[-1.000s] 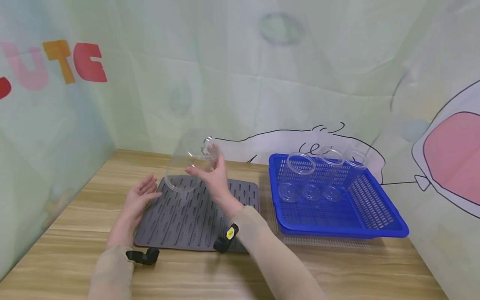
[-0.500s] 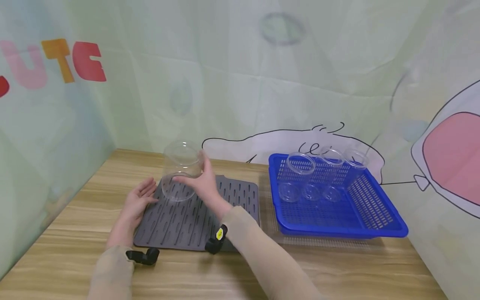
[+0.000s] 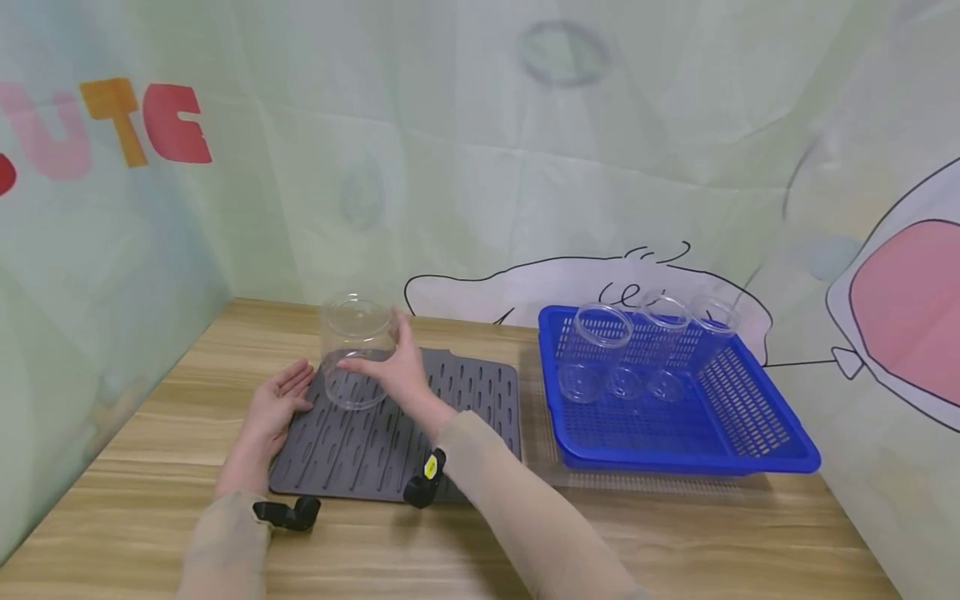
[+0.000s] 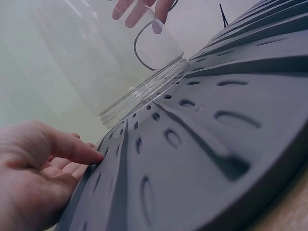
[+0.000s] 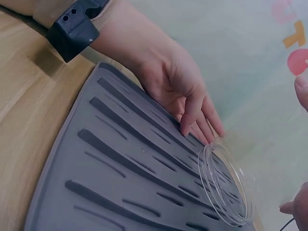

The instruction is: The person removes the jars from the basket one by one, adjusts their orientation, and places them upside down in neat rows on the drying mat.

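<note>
A clear cup [image 3: 358, 333] stands rim down over the back left part of a grey ribbed drying mat [image 3: 465, 417]. My right hand [image 3: 401, 367] grips the cup from its right side, thumb across the front and fingers behind. In the left wrist view, the ringed rim of the cup [image 4: 144, 89] is right at the mat's surface. My left hand [image 3: 277, 404] lies at the mat's left edge, palm up with fingers extended, its thumb at the edge. It holds nothing and is a short way left of the cup.
To the right, a blue plastic basket [image 3: 675, 462] holds three clear cups [image 3: 603, 325] in a row along its back, rims up. A printed cloth [image 3: 465, 167] hangs behind and beside the wooden table [image 3: 360, 550].
My right hand has brought the tilted cup left and down, turning it straight with its rim onto the mat. The left hand has stayed at the mat's edge.
</note>
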Demonstrator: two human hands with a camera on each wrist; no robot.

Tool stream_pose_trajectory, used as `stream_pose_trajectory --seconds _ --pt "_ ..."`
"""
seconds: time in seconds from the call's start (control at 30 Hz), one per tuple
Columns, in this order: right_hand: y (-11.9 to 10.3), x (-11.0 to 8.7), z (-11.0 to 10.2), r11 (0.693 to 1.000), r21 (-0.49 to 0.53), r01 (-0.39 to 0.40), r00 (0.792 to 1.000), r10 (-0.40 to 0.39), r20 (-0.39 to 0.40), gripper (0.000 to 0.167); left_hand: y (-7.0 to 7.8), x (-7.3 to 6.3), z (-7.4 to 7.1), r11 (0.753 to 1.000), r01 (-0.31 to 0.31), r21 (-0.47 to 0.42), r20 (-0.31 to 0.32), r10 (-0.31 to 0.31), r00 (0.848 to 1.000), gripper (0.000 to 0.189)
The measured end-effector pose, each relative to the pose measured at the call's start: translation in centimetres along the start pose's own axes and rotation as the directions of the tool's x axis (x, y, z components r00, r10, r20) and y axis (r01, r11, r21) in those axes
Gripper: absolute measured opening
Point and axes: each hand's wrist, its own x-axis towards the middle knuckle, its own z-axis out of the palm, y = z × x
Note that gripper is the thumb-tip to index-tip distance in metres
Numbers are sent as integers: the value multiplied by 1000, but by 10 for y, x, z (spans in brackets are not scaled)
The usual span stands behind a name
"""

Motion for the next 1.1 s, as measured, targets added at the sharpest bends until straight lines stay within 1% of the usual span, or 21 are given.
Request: stream_pose_trajectory --seconds 0.17,0.37,0.63,0.8,0.87,0.93,1.03,1.1 --pt "-1 1 2 999 -45 -24 1000 25 6 108 -1 0 0 1000 -4 12 0 4 1000 80" --pt "-3 3 4 994 -107 -13 999 18 42 107 -1 1 0 1000 -5 23 -2 5 1000 79" --pt "-6 6 5 990 -139 -18 997 28 69 107 -2 3 -3 1000 -8 6 9 8 1000 80" --pt "-8 6 1 991 -131 -30 995 42 92 110 -2 4 -4 1000 -7 11 14 7 1000 80" --pt "-9 5 -2 993 -116 -35 994 46 99 112 -2 4 -4 1000 1 20 9 -1 1000 80" --pt "-10 3 -5 995 -94 -38 995 46 94 111 -3 4 -5 1000 3 11 13 -3 1000 80" --pt "-15 1 -12 999 -36 -14 998 17 63 108 -4 4 -4 1000 2 21 10 -3 1000 80" --pt "-21 -2 -17 1000 9 29 999 -29 34 102 -5 5 -4 1000 -7 22 16 7 1000 79"
